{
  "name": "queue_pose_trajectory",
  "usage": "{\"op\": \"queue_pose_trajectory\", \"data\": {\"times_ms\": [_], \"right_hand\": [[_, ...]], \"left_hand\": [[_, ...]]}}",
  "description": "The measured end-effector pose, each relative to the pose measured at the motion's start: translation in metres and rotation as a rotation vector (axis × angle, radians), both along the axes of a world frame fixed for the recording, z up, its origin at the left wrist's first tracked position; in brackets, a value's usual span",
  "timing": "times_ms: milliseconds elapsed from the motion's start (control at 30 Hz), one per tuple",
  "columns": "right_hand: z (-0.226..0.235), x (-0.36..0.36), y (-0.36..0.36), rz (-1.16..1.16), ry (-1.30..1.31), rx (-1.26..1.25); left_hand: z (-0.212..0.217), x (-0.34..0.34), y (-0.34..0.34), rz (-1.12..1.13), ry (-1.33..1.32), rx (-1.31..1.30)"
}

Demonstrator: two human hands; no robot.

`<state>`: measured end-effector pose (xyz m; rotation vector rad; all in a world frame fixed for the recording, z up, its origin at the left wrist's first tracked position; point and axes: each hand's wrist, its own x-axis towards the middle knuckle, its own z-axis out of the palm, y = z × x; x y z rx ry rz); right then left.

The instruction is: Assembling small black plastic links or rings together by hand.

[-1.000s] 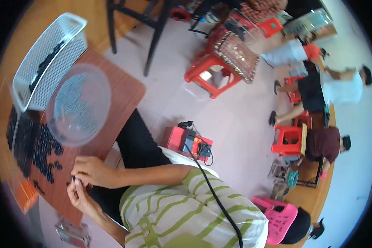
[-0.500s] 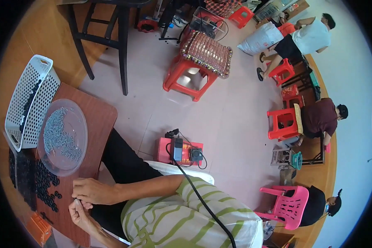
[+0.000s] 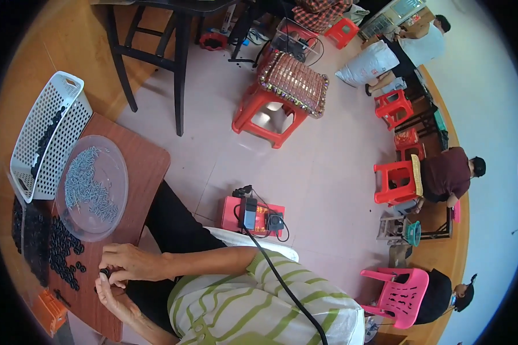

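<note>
My right hand (image 3: 131, 262) is closed in a pinch, with a small black round part (image 3: 105, 272) at its fingertips. Just below it, my left hand (image 3: 116, 300) has its fingers drawn together, its thumb tip close under that part. A dark bit shows at the left fingers' edge, too small to make out. Both hands are at the near edge of the brown table (image 3: 147, 150). Beside them lies a spread of black round parts (image 3: 63, 247). A clear round tray (image 3: 118, 198) holds a heap of small silvery screw-like pieces (image 3: 85, 183).
A white perforated basket (image 3: 69, 123) with black parts stands beyond the tray. An orange crate (image 3: 52, 313) is low at the left. A cable (image 3: 282, 282) crosses my striped shirt. Red stools (image 3: 276, 123), a pink chair (image 3: 406, 296) and several people are around the room.
The black part now shows at my right fingertips, where the hands were pressed closer together before. My left hand has slid slightly down and its fingers have straightened. The view has shifted a little.
</note>
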<state>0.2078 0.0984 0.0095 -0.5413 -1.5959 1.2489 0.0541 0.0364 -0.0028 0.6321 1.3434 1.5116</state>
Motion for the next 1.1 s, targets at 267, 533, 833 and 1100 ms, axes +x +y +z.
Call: {"op": "queue_pose_trajectory", "data": {"times_ms": [267,533,833,1100], "right_hand": [[0.007,-0.008,0.006,-0.125,0.034,0.426],[0.014,-0.006,-0.004,0.071,0.061,-0.045],[0.018,-0.011,-0.010,0.126,0.098,-0.158],[0.023,-0.022,-0.015,0.126,0.152,-0.177]], "left_hand": [[-0.014,-0.020,-0.012,-0.032,-0.466,-0.022],[0.011,0.014,-0.015,0.053,-0.217,0.122],[-0.001,0.010,-0.021,0.131,-0.016,0.157],[-0.002,0.009,-0.022,0.221,0.006,0.173]]}}
